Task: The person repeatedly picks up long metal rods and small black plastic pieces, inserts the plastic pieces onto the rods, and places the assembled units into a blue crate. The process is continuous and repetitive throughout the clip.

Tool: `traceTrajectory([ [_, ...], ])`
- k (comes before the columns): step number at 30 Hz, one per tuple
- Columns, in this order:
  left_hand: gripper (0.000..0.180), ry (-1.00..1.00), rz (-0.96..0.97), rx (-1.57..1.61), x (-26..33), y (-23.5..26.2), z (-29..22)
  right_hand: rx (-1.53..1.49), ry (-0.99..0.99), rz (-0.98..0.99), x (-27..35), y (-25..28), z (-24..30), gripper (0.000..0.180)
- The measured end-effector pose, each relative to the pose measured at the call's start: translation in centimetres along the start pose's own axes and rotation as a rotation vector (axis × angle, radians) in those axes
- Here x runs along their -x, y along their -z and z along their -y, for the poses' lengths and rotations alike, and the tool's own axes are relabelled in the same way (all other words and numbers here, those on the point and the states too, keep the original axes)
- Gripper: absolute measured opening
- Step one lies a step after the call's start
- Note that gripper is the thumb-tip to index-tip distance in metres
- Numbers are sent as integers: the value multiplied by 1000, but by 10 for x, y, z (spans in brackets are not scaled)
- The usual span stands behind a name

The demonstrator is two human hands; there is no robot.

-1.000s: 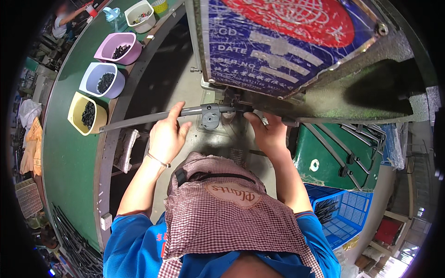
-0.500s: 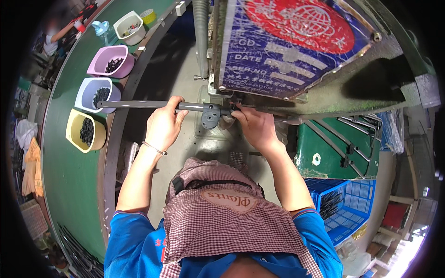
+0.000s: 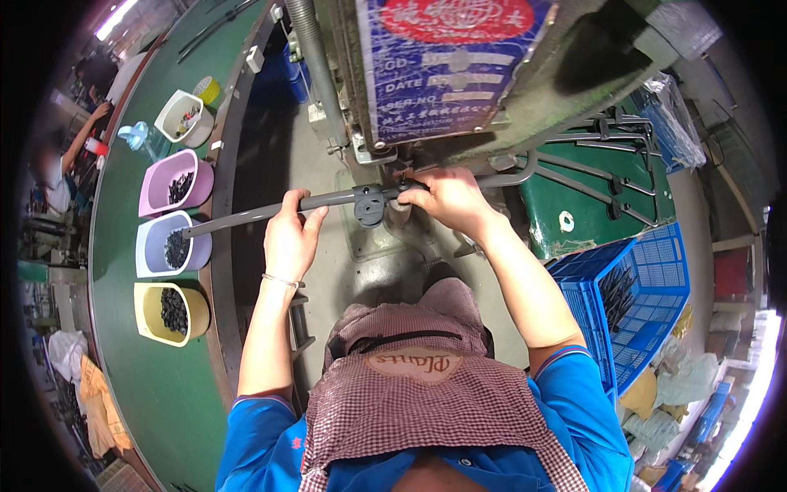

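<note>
A long grey metal tube [image 3: 246, 219] lies across in front of me, its left end over the lavender bin and lower than the right. My left hand [image 3: 292, 235] is closed round it, thumb and fingers gripping the middle stretch. A dark plastic fitting [image 3: 369, 211] with a round disc sits on the tube between my hands. My right hand [image 3: 449, 199] is closed at the tube just right of that fitting, under the machine head; its fingertips are partly hidden. Beyond this hand the tube's hooked end [image 3: 526, 170] shows.
The machine [image 3: 459, 90] with a blue and red plate looms over my hands. On the green bench [image 3: 123, 246] at left stand a pink bin [image 3: 201, 193], a lavender bin [image 3: 197, 256] and a yellow bin [image 3: 195, 316] of small black parts. A blue crate [image 3: 656, 328] and several bent tubes [image 3: 590, 176] are at right.
The tube has tilted, its left end dropping, and its hooked right end has come into view. Both hands keep hold. My view has shifted, so the machine appears further left.
</note>
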State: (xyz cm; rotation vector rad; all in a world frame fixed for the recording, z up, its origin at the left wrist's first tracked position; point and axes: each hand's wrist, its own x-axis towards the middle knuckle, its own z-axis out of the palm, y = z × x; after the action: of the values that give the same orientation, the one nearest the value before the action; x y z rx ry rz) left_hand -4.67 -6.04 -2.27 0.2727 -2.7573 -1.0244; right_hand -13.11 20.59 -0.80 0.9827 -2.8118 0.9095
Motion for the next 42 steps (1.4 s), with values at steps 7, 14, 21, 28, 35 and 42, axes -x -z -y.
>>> traceTrajectory([
  [7, 36, -37, -7, 65, -5, -2, 16, 316, 131, -141, 34, 28, -48, 49],
  [14, 34, -14, 8, 73, -3, -1, 12, 330, 127, -134, 39, 34, -49, 42],
  [21, 33, 6, 8, 80, -1, 0, 8, 309, 106, -113, 38, 40, -43, 39],
  [28, 34, 20, 20, 64, -1, 2, 9, 186, 51, -60, 36, 40, -44, 35],
  [35, 33, 7, 19, 39, -3, 1, 7, 207, 52, -44, 35, 46, -38, 37],
  [42, 39, 20, 454, 154, -21, 59, -21, 213, 201, -153, 20, 30, -29, 37],
])
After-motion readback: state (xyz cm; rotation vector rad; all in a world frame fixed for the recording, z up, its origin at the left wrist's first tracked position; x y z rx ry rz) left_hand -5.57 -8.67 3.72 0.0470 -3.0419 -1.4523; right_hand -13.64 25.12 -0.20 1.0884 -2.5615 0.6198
